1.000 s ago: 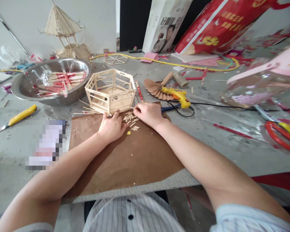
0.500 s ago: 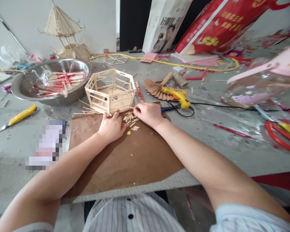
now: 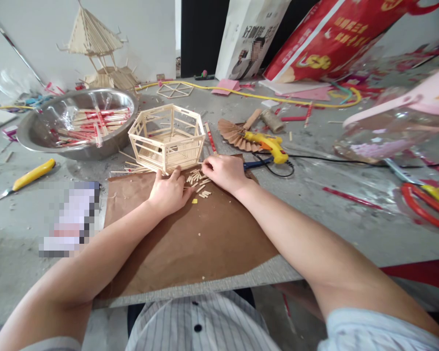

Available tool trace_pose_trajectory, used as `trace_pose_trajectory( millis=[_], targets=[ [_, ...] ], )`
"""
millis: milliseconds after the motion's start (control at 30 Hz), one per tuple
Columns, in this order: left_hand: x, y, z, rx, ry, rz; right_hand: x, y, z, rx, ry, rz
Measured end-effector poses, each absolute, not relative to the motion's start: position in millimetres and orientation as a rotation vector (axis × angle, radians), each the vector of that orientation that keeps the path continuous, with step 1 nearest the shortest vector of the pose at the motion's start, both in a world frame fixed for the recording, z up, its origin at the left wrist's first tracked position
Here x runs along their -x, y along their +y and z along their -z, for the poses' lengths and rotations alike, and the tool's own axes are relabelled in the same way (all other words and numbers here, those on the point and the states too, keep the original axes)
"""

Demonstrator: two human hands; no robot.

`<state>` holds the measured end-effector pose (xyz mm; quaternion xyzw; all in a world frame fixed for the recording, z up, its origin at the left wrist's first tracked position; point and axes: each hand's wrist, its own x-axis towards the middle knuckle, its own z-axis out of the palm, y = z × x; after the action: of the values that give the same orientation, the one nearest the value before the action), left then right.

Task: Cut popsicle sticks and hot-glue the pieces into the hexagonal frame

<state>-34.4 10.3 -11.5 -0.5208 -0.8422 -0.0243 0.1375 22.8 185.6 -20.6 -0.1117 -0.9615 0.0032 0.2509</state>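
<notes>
A hexagonal frame of thin wooden sticks [image 3: 164,146] stands at the back edge of a brown sheet [image 3: 190,239]. My left hand [image 3: 170,192] rests low in front of it, fingers spread, fingertips at the frame's bottom edge. Close to the frame's lower right corner, my right hand [image 3: 225,171] is closed with its fingertips curled together; whatever they pinch, if anything, is hidden. Between both hands lies a loose pile of short cut stick pieces [image 3: 201,183], with a small yellow scrap [image 3: 194,201] just below.
A steel bowl [image 3: 29,134] holds plastic-wrapped sticks at the left, near a yellow utility knife [image 3: 32,175] and a blurred-out phone [image 3: 71,214]. A yellow glue gun [image 3: 274,146] with a black cord lies right. Behind stands a stick pavilion [image 3: 95,36]; scissors [image 3: 424,207] lie far right.
</notes>
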Motion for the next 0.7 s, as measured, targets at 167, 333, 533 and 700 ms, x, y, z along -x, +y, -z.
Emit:
trace_pose_trajectory(
  millis=[167,333,533,700],
  targets=[
    [34.5,10.4,11.8,1.509,-2.445,0.098,-22.9,185.3,20.2,0.303,-2.618,-0.012],
    [34.8,10.6,11.8,1.505,-2.450,0.070,-23.0,185.9,21.1,0.304,-2.620,-0.014],
    [34.8,10.1,11.3,1.508,-2.445,0.067,-22.9,186.2,20.9,0.299,-2.617,0.001],
    [34.6,10.7,11.0,1.506,-2.446,0.058,-23.0,185.5,20.1,0.305,-2.627,0.004]
  ],
)
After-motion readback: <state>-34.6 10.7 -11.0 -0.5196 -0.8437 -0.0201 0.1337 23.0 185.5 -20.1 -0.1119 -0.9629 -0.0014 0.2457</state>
